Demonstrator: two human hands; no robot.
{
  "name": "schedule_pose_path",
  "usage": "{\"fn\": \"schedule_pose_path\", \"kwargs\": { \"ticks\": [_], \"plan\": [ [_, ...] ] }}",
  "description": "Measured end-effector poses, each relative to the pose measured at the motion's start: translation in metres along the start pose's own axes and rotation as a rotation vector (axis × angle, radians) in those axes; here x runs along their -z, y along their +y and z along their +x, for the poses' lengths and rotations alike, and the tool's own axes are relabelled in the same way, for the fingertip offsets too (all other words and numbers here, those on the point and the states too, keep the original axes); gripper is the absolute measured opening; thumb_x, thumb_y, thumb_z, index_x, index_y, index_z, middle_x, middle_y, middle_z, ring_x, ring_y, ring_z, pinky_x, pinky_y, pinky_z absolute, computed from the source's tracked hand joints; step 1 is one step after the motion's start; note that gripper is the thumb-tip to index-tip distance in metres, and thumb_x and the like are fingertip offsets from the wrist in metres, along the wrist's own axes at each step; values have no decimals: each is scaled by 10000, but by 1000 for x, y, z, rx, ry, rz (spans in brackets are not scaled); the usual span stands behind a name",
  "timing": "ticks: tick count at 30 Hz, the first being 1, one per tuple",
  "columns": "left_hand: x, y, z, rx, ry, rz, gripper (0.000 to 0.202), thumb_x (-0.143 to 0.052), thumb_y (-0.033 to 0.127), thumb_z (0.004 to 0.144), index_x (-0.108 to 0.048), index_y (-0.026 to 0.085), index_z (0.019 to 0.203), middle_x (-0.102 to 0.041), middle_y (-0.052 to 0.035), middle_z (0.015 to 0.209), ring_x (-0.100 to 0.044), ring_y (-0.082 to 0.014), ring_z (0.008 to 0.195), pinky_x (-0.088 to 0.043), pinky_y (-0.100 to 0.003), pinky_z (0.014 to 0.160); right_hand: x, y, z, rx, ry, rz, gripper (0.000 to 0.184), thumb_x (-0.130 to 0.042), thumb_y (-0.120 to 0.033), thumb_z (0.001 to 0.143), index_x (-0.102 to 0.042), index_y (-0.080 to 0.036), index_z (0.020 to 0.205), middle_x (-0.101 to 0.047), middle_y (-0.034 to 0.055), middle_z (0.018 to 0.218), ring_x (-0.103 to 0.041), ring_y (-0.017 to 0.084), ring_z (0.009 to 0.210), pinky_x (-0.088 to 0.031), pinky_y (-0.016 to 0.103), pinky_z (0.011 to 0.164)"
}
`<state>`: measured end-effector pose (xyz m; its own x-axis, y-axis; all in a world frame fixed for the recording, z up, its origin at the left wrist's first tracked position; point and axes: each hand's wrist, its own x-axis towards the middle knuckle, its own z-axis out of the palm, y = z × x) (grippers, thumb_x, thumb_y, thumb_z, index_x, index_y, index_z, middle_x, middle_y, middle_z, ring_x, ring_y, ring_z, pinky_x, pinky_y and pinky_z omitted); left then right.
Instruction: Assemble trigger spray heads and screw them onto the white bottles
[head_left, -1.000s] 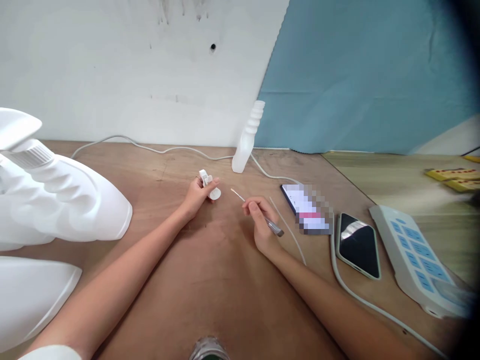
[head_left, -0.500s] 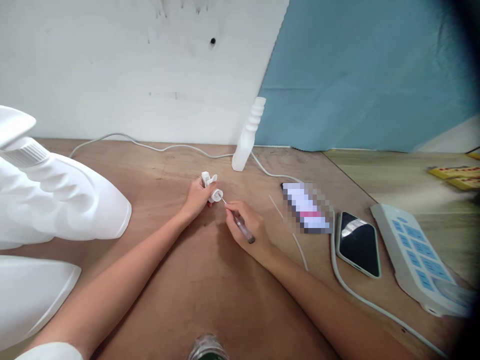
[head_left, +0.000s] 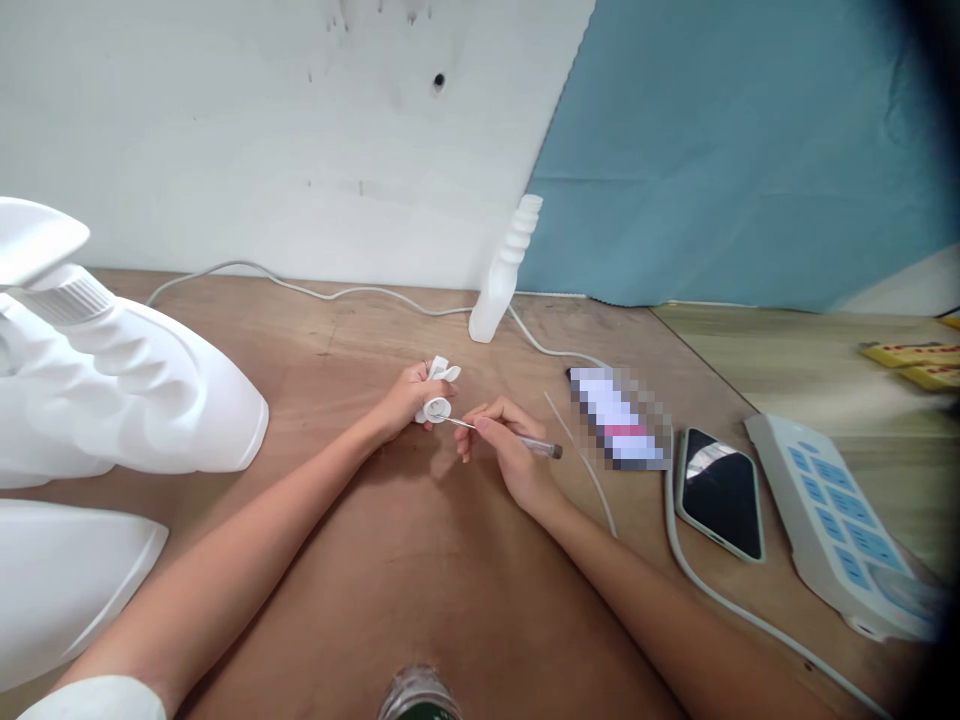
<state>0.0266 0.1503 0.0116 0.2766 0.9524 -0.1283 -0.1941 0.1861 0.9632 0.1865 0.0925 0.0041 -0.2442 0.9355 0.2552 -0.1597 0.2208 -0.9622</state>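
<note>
My left hand is closed around a small white trigger spray head, its round collar opening turned toward my right hand. My right hand grips a slim screwdriver with a dark, see-through handle. The metal shaft points left, and its tip is at the collar's opening; how far in it goes I cannot tell. Beyond both hands a white ribbed-neck bottle without a sprayer stands upright against the wall.
Large white spray bottles take up the left side, with another white bottle nearer. To the right lie a pixelated phone, a dark-screened phone and a power strip. A cable crosses the table. A jar stands at the front edge.
The screwdriver has swung from a steep slant to nearly level, its handle now farther right. My right hand has turned with it. The spray head has tilted and shifted slightly right and down.
</note>
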Motion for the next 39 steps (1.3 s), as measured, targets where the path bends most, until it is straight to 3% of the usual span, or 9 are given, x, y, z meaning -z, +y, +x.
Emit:
{"fn": "schedule_pose_path", "kwargs": {
  "ticks": [5, 8, 11, 15, 18, 24, 33, 36, 39],
  "plan": [
    [5, -4, 4, -8, 12, -59, 359, -755, 374, 631, -452, 191, 688, -469, 59, 440, -416, -84, 293, -213, -185, 294, -9, 3, -2, 156, -33, -159, 144, -512, -301, 951, -572, -187, 885, -640, 46, 894, -627, 132, 709, -543, 295, 667],
    [6, -7, 5, -19, 15, -91, 339, -733, 383, 645, -459, 188, 688, -479, 52, 460, -428, -89, 305, -216, -197, 307, -9, 1, -1, 358, -76, -452, 110, -487, -228, 949, -575, -205, 1011, -623, 73, 1029, -633, 160, 905, -541, 339, 828],
    [5, -7, 5, -30, 25, -109, 304, -724, 358, 632, -486, 176, 686, -489, 44, 488, -420, -81, 333, -245, -202, 327, -3, 0, 4, 592, -136, -808, 282, -505, -188, 918, -549, -194, 1196, -555, 137, 1267, -543, 228, 1190, -475, 426, 989],
    [2, -4, 5, -51, 79, -110, 343, -738, 348, 611, -444, 177, 650, -398, 74, 483, -339, -46, 364, -206, -183, 347, 5, 3, 11, 824, -193, -1142, 316, -515, -201, 935, -573, -187, 1244, -552, 138, 1361, -540, 250, 1229, -480, 413, 973],
    [2, -4, 6, -73, 119, -87, 388, -744, 396, 620, -422, 185, 667, -399, 76, 502, -342, -50, 380, -211, -185, 364, 7, 4, 12, 955, -130, -1134, 290, -530, -200, 934, -599, -155, 1212, -618, 140, 1286, -603, 244, 1149, -505, 399, 935],
    [7, -7, 8, -196, 226, -7, 351, -719, 390, 705, -459, 187, 827, -480, 54, 654, -424, -67, 510, -311, -186, 475, 18, -6, 6, 846, -27, -986, 263, -513, -92, 908, -640, -148, 1132, -636, 162, 1250, -644, 231, 1100, -535, 392, 899],
    [9, -16, 6, -335, 60, 369, 320, -578, 234, 777, -465, 180, 1071, -562, -37, 1015, -532, -181, 945, -413, -304, 870, 27, -6, 4, 539, 295, -763, 283, -423, -187, 975, -694, -183, 897, -685, 62, 859, -657, 179, 796, -513, 344, 754],
    [7, -19, 6, -336, 59, 420, 447, -584, 357, 835, -400, 180, 1202, -596, -75, 1074, -571, -201, 949, -445, -333, 857, 20, -7, 0, 532, 294, -719, 294, -404, -196, 985, -680, -189, 885, -617, 23, 706, -597, 145, 622, -487, 309, 641],
    [4, -20, 7, -382, 43, 613, 461, -617, 437, 830, -487, 181, 1190, -621, -96, 1081, -583, -243, 984, -457, -386, 882, 5, -11, -3, 646, 231, -669, 285, -386, -139, 971, -649, -197, 877, -598, 13, 687, -581, 135, 584, -480, 296, 596]
  ]
}}
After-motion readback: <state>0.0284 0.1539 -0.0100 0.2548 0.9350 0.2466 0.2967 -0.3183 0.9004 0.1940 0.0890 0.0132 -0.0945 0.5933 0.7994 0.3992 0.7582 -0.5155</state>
